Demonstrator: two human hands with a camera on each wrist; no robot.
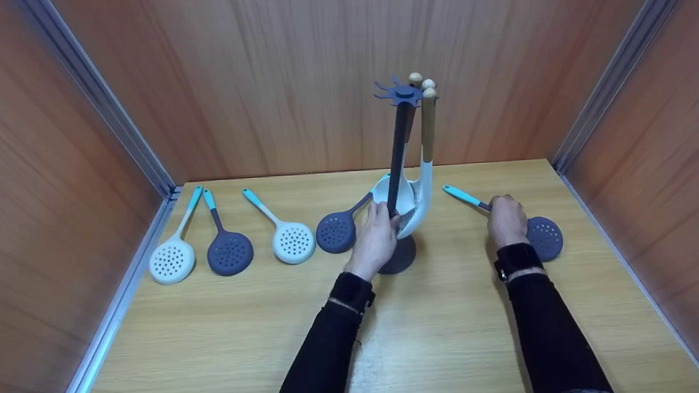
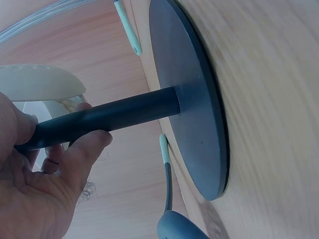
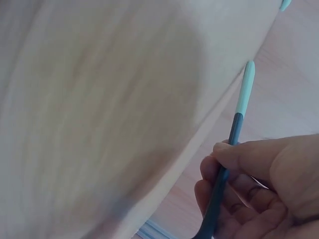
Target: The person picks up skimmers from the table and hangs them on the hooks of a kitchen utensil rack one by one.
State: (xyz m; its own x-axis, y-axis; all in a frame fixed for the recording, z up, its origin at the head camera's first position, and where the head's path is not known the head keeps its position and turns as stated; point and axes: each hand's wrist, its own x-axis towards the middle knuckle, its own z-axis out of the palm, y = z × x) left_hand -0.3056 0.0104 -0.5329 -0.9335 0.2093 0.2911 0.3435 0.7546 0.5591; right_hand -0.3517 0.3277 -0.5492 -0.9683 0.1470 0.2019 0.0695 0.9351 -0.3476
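Observation:
My left hand (image 1: pixel 375 233) grips the dark pole (image 2: pixel 109 115) of a utensil stand, just above its round base (image 2: pixel 192 114). At the top is a blue hook ring (image 1: pixel 404 93). White-headed utensils with wooden handles hang from it, a white ladle (image 1: pixel 424 199) among them. Off to the right, my right hand (image 1: pixel 507 221) pinches the dark neck of a skimmer (image 3: pixel 219 181) between thumb and fingers. This skimmer has a turquoise handle (image 1: pixel 461 195) and a dark perforated head (image 1: pixel 544 238). Whether it touches the table cannot be told.
Left of the stand lie a white skimmer (image 1: pixel 171 261), a dark skimmer (image 1: pixel 230 253), another white skimmer (image 1: pixel 293 243) and another dark skimmer (image 1: pixel 335 232), the last close to my left hand. Wood-grain panels (image 1: pixel 264 77) with metal edge strips enclose the table (image 1: pixel 226 340).

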